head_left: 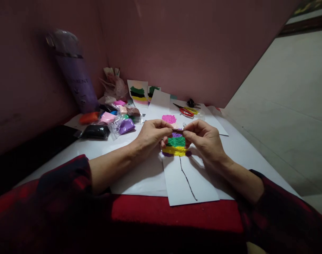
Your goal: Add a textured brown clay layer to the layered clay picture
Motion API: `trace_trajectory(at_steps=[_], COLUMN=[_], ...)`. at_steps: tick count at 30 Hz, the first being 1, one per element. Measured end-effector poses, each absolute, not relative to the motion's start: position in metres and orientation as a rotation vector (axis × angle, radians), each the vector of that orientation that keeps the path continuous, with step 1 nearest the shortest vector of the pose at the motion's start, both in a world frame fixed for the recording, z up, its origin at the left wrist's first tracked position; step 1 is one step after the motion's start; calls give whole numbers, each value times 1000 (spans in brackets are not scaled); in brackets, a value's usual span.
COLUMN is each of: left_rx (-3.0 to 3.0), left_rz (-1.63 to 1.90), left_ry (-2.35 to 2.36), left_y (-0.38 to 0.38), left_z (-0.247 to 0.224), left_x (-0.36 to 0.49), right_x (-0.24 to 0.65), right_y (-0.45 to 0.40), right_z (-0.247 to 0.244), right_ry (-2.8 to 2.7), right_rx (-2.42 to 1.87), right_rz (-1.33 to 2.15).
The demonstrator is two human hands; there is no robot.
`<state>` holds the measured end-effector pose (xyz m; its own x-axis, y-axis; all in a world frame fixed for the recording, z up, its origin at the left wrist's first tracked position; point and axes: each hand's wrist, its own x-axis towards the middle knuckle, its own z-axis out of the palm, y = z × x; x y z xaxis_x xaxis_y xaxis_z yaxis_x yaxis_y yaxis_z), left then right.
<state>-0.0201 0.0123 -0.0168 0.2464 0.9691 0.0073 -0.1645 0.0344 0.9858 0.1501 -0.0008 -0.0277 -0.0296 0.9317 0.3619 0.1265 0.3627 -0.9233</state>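
Between both hands is a thin brown strip (178,131), apparently modelling clay, stretched level. My left hand (153,135) pinches its left end between thumb and forefinger. The other end is pinched by my right hand (205,140). Beneath the fingers lies a sheet of white paper (174,187) covered at its upper part with textured clay in bands: pink (168,119), purple, green (176,141) and yellow (174,151), with dark purple at the lower edge. A black line (187,178) runs down the sheet's bare lower half. My fingers partly hide the purple band.
Plastic-wrapped clay packets, including purple (126,126), black (95,132) and orange (89,118), lie at the left. A purple bottle (75,76) stands behind them. Red-handled scissors (186,112) rest at the back right. Painted cards (137,92) lean against the pink wall.
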Motion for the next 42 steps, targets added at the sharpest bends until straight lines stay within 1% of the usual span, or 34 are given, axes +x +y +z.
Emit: trace_trajectory(at_steps=[5, 15, 25, 29, 33, 37, 42], left_rx=[1077, 1207, 1273, 1226, 1123, 1133, 1197], left_rz=[1105, 1023, 981, 1098, 1193, 1122, 1003], left_ry=[860, 790, 900, 966, 903, 827, 781], left_y=[15, 13, 11, 12, 16, 16, 15], left_z=[-19, -20, -16, -16, -21, -23, -22], left_x=[-24, -22, -17, -17, -21, -24, -23], right_x=[152, 150, 152, 152, 154, 154, 151], right_y=[3, -1, 1, 1, 6, 7, 1], right_z=[-27, -29, -31, -27, -30, -32, -28], right_ry=[-1354, -1491, -1527, -1442, -1343, -1360, -1470], right_rx=[-1053, -888, -937, -1034, -1065, -1036, -899], right_rz=[925, 1104, 1035, 957, 933, 995, 1112])
